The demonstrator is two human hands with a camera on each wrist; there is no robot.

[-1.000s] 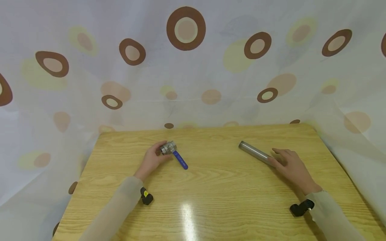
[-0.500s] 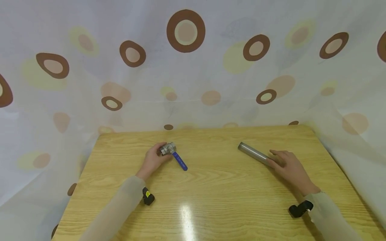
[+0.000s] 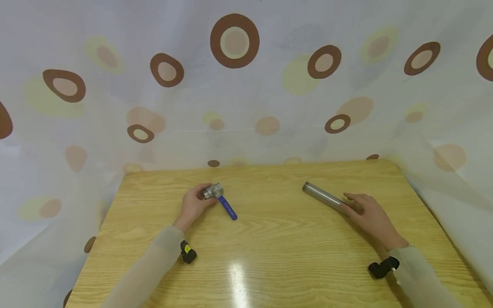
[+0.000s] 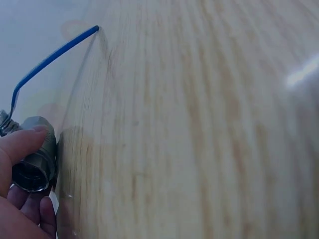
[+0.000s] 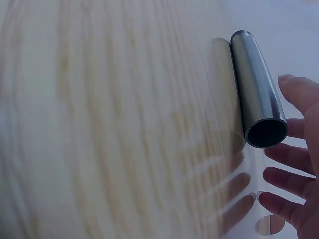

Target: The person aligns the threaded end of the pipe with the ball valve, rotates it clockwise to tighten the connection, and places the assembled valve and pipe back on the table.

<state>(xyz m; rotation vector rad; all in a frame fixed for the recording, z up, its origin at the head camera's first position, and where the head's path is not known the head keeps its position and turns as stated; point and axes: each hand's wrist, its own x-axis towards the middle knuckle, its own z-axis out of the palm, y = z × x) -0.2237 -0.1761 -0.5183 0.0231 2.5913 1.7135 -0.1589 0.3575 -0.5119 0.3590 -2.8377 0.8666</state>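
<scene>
A metal ball valve with a blue lever lies on the left half of the table. The left hand grips its body; in the left wrist view the thumb of that hand lies over the valve, and curled fingers show below its open end. On the right half lies a steel tube, slanting, its near end by the right hand. In the right wrist view the right hand has spread fingers beside the tube; whether a fingertip touches it is unclear.
The wooden table has a glare spot near its front. A white curtain with brown and yellow ovals hangs behind the table and along both sides. Each wrist carries a small black camera, left and right.
</scene>
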